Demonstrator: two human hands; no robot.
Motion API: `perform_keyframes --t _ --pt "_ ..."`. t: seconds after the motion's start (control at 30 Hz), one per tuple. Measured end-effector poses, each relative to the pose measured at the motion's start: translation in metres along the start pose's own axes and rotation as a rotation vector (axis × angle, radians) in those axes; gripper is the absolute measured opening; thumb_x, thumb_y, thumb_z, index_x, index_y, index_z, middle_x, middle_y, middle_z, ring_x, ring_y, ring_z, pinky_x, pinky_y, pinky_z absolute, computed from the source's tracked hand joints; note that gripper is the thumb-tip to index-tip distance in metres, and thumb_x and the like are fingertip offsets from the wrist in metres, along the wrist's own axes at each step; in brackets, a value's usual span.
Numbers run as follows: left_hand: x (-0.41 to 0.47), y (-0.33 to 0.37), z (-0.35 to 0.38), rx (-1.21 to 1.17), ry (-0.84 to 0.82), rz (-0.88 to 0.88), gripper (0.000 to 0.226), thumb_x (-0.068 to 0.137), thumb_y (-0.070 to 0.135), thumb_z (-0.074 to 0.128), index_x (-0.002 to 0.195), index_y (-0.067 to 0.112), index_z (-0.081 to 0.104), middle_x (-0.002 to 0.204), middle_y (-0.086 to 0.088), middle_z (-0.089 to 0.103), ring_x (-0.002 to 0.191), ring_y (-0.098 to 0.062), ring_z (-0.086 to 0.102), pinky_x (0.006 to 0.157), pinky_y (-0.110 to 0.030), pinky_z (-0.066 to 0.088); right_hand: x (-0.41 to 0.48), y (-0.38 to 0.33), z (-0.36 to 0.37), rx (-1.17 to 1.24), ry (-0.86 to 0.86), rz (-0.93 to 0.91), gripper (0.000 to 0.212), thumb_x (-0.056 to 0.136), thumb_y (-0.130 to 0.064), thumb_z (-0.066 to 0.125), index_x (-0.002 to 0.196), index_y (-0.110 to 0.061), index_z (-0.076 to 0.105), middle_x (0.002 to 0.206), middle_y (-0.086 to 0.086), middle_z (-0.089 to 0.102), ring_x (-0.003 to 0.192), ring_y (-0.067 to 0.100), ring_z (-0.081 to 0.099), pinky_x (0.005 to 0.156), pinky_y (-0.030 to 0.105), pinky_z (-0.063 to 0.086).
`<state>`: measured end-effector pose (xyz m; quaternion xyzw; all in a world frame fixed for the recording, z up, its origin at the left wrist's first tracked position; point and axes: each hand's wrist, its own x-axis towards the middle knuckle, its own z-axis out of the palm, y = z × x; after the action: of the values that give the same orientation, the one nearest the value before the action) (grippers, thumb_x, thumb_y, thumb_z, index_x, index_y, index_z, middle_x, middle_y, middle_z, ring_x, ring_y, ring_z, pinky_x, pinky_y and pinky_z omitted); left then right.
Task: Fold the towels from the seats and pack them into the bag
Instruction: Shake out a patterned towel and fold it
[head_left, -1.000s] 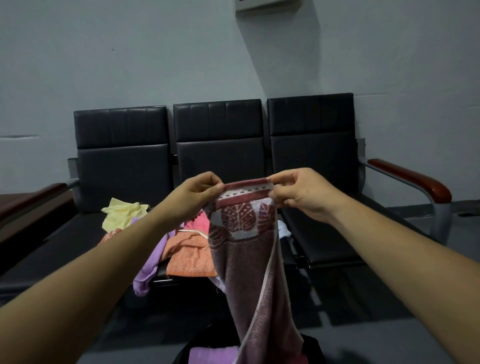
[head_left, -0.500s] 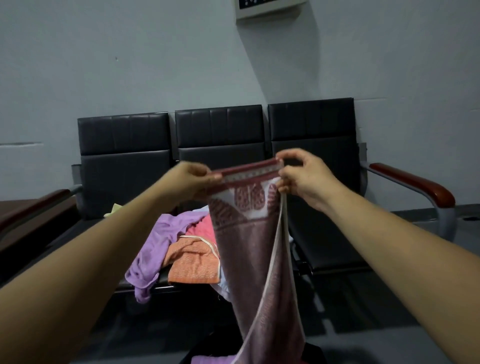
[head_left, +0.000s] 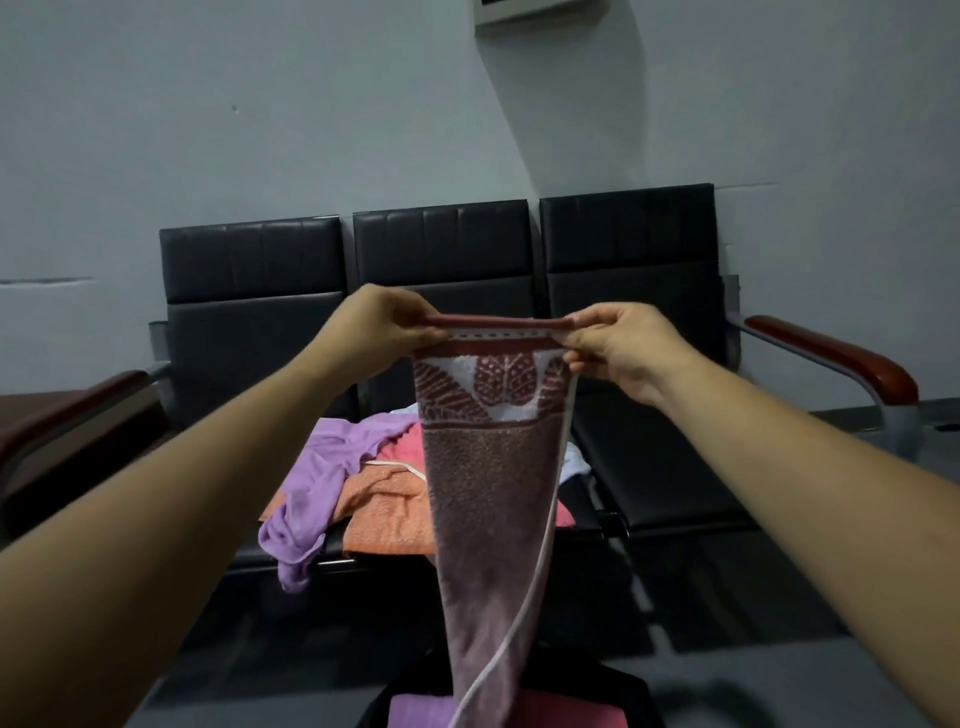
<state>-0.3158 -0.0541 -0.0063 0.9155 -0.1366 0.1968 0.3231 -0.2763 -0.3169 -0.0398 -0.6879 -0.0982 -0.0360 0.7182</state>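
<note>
Left hand (head_left: 379, 327): thumb and fingers closed in a pinch on the left top corner of the maroon towel (head_left: 488, 467). Right hand (head_left: 618, 348): the same pinch on the right top corner; neither hand holds anything else. Towel: centre of frame, top hem stretched level between the hands, leaf-patterned band beneath, body hanging narrow toward the lower centre, its tail over the black bag (head_left: 634, 696) at the bottom edge, where a purple and a pink folded piece lie. Step in hand, as judged: squaring up for a fold. Best done with the hem taut and level, corners matched, and the length hanging untwisted before the ends meet. Stock not yet folded: purple towel (head_left: 322, 467), orange towel (head_left: 384, 514) and others heaped on the middle of three black seats (head_left: 649, 467), left of centre. Room: grey wall (head_left: 208, 130), reddish armrest (head_left: 831, 358) at right, pale panel (head_left: 540, 10) at the top edge.
</note>
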Motion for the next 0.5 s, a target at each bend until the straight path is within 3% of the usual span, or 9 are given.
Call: perform_keyframes --t 0.1,0.23,0.33,0.43,0.5 --pt "0.003 0.003 -0.001 -0.049 0.104 0.033 0.023 0.088 0.019 0.074 0.11 0.02 0.068 0.094 0.013 0.07 0.085 0.005 0.067 0.069 -0.009 0.051 0.003 -0.008 -0.001 -0.004 0.032 -0.024 0.018 0.086 0.007 0.071 0.094 -0.009 0.071 0.073 0.006 0.069 0.052 0.008 0.056 0.048 0.019 0.048" --pt "0.005 0.004 -0.002 -0.131 0.124 0.0 0.016 0.087 0.025 0.075 0.1 0.015 0.072 0.089 0.006 0.074 0.08 0.0 0.071 0.069 -0.012 0.055 0.006 -0.015 -0.008 -0.085 0.041 0.033 0.02 0.081 0.0 0.078 0.1 -0.006 0.074 0.084 0.007 0.073 0.052 0.005 0.054 0.044 0.018 0.036" --pt "0.003 0.002 0.003 -0.314 0.092 -0.058 0.012 0.089 0.024 0.074 0.095 0.015 0.072 0.091 -0.001 0.075 0.087 -0.013 0.073 0.081 -0.026 0.059 0.007 -0.011 -0.011 -0.083 0.023 0.084 0.017 0.081 -0.002 0.078 0.097 -0.004 0.072 0.084 0.009 0.071 0.046 0.003 0.05 0.042 0.019 0.032" --pt "0.0 -0.003 0.008 -0.483 0.073 -0.101 0.01 0.091 0.022 0.07 0.095 0.012 0.07 0.092 -0.004 0.074 0.09 -0.019 0.072 0.088 -0.036 0.059 0.003 -0.006 -0.011 0.03 -0.091 0.074 0.01 0.085 -0.007 0.074 0.094 -0.009 0.072 0.085 0.007 0.071 0.065 0.011 0.058 0.058 0.023 0.045" --pt "-0.003 -0.005 0.011 -0.668 0.084 -0.081 0.013 0.093 0.022 0.067 0.099 0.011 0.067 0.089 -0.003 0.072 0.085 -0.018 0.07 0.086 -0.036 0.057 0.002 -0.003 -0.01 0.208 -0.238 0.077 0.017 0.082 -0.012 0.073 0.098 -0.011 0.07 0.091 0.007 0.071 0.081 0.019 0.066 0.078 0.036 0.055"
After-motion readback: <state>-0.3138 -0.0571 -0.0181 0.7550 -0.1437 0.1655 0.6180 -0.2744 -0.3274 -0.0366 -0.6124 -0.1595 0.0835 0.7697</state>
